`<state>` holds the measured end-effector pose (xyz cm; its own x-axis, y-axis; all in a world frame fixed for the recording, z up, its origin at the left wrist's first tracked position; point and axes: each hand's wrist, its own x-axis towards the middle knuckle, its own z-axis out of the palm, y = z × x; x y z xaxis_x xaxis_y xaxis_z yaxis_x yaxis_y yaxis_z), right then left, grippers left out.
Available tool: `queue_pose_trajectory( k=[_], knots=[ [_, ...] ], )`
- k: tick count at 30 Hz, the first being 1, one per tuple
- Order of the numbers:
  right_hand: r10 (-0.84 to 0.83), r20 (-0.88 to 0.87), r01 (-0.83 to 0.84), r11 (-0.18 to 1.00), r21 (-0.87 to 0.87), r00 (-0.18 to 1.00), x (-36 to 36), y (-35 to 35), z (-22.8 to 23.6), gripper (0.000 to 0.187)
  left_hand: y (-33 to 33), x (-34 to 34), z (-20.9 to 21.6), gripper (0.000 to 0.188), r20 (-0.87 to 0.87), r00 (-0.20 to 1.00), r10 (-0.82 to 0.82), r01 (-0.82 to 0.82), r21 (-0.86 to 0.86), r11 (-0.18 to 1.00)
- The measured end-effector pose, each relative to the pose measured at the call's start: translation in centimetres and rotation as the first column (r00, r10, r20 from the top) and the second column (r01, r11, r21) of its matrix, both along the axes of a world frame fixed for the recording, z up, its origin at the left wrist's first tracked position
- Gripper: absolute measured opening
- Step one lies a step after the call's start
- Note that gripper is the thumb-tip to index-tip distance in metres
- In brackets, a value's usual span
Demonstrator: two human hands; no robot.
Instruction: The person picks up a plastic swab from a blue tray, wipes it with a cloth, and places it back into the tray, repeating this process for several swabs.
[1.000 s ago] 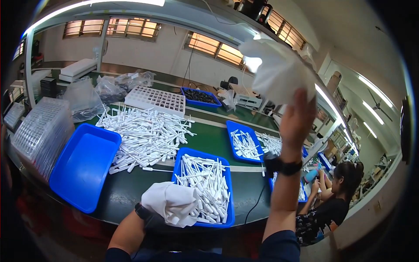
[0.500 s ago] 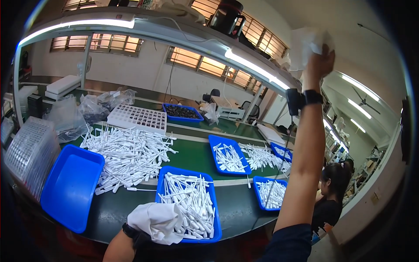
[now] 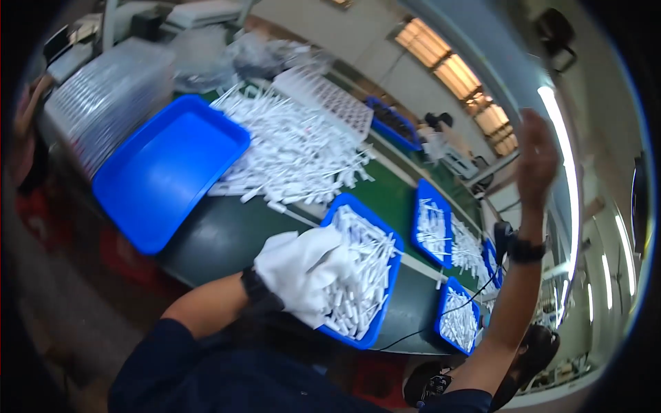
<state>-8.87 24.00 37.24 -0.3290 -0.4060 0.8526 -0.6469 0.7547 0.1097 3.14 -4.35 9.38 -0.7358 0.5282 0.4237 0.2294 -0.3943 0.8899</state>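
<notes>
White cloth (image 3: 301, 267) covers my left hand and hides its fingers, so its grip cannot be seen. It hangs over the near-left side of a blue tray (image 3: 391, 289) heaped with white plastic sticks (image 3: 359, 303) with thicker ends. My right hand (image 3: 537, 162) is raised high at the right, close to the bright lamp tube. Motion blurs its fingers, and I make out nothing in them. A large loose pile of the same sticks (image 3: 296, 148) lies beyond the tray.
An empty blue tray (image 3: 169, 175) sits at the left by stacked clear plastic trays (image 3: 113, 89). Behind the pile is a white holed rack (image 3: 327, 100). More stick-filled blue trays (image 3: 458, 320) stand at the right, near a seated person (image 3: 537, 351). Another person's arm (image 3: 27, 138) shows far left.
The view has swung and tilted. My right hand has come down from the overhead shelf, and the pale, filmy thing at it no longer shows. The cloth-covered left hand remains at the tray.
</notes>
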Motion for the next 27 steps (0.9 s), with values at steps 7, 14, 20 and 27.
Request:
queue_pose_trajectory(
  k=[7, 14, 20, 27],
  knots=[
    [-0.219, 0.84, -0.527, 0.692, 0.493, 0.497, -4.0, -20.3, -22.4, 0.025, -1.2, 0.5, 0.1, 0.055, -0.088, 0.983, 0.163, -0.171, -0.094, 0.981],
    [-0.275, 0.748, -0.414, 0.694, 0.589, 0.604, -7.8, -23.9, -33.9, 0.034, -2.3, 1.1, 0.8, 0.06, -0.232, 0.93, 0.287, -0.329, -0.17, 0.929],
    [-0.34, 0.742, -0.379, 0.693, 0.613, 0.578, -7.2, -20.5, -30.5, 0.034, -2.8, 1.7, 2.0, 0.05, -0.354, 0.86, 0.367, -0.46, -0.229, 0.858],
    [0.445, 0.864, 0.056, 0.881, -0.469, 0.236, -0.3, -10.0, -26.6, 0.025, -2.2, 0.2, 1.1, 0.042, -0.515, 0.784, 0.346, -0.527, -0.259, 0.809]
  ],
)
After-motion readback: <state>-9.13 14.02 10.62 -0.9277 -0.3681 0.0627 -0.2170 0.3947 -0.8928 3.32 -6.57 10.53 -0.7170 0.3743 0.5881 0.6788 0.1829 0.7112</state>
